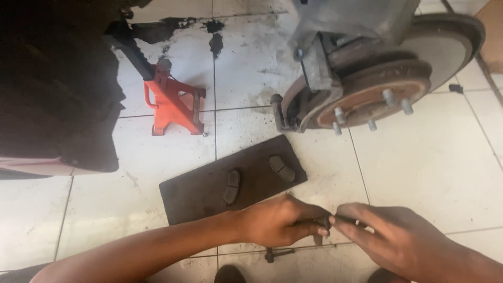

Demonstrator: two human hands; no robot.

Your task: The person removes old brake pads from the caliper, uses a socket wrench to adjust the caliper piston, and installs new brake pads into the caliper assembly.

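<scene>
Two bare hands meet low over a white tiled floor, the left hand and the right hand both pinched on a small dark metal part held between their fingertips; what kind of part it is cannot be told. Just beyond them lies a dark mat carrying two brake pads. Farther back, a rusty wheel hub with studs and its brake disc hang above the floor. An orange jack stand stands at left.
</scene>
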